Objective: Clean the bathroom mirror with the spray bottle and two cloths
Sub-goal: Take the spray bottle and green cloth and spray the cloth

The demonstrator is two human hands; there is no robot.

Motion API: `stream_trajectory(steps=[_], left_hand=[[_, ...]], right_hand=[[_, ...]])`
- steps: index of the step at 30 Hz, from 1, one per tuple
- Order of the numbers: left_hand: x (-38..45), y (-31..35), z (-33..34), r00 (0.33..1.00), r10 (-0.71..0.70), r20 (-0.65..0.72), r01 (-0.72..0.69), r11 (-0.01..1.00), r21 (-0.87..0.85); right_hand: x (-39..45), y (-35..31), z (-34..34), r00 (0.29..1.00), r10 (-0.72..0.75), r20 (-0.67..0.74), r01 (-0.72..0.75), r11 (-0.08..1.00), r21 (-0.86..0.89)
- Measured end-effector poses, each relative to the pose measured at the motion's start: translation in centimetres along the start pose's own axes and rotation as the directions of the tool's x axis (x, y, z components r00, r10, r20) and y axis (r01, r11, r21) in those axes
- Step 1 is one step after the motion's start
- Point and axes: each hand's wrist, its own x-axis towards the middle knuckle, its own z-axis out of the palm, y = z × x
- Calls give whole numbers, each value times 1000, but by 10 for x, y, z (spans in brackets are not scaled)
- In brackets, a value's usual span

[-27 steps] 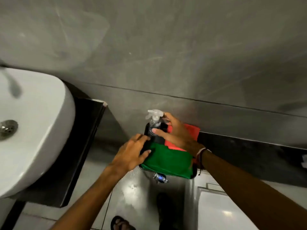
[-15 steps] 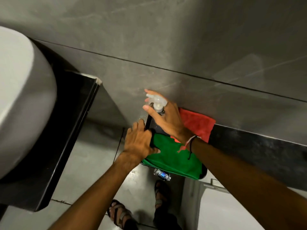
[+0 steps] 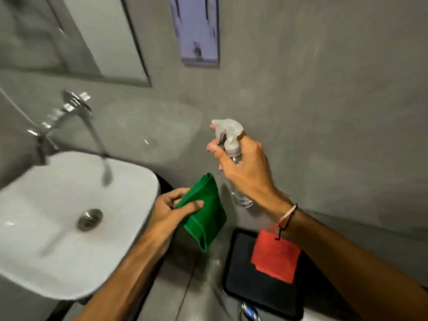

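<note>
A: Mirror [image 3: 99, 35] is seen upper left on the grey wall, above the sink [image 3: 58, 228] and tap [image 3: 76, 126]. Not yet wetted or wiped, as far as can be judged; blur makes the glass hard to read.

B: Hands?

A: Right hand [image 3: 245, 167] is wrapped around the neck of the spray bottle [image 3: 231, 144], index finger laid at the trigger, nozzle turned left toward the mirror side. Bottle is held upright and raised, likely so it can be fired straight away. Left hand [image 3: 169, 212] is pinched onto the green cloth [image 3: 206, 214], thumb on top; the folded cloth hangs down from the pinch.

B: Why both at once?

A: Probably so wiping can follow spraying with no put-down. A guess only.

B: Second cloth?

A: Red cloth [image 3: 275, 258] is left flat on the black tray [image 3: 243, 281], lower right, partly hidden under the right wrist. Likely kept dry and apart for the final buffing pass.

B: Stage?

A: Early. Tools are picked up, nothing applied. Next move would need the nozzle aimed at the glass, not the wall.

B: Risks?

A: Overspray onto wall; cloth slipping from the light pinch into the sink.
</note>
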Motion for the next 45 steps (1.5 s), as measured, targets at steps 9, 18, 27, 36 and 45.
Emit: stream_trajectory(steps=[9,18,27,36,45], left_hand=[[-36,304,-88,777,614,-142,-620,785,2],[-80,446,-101,657,754,1,-735,640,227],[-84,454,-99,647,763,-12,-755,642,134],[-74,446,-87,684,728,-49,-727,686,36],[-56,408,-67,731,682,1,-682,731,-34]], right_hand=[[89,-241,-11,972,-236,6,228,942,247],[118,-336,-4,933,-359,-21,359,926,120],[113,-338,-16,901,-432,39,431,902,35],[85,-300,-27,873,-482,72,486,872,-61],[55,-231,-43,951,-255,174,271,960,-74]])
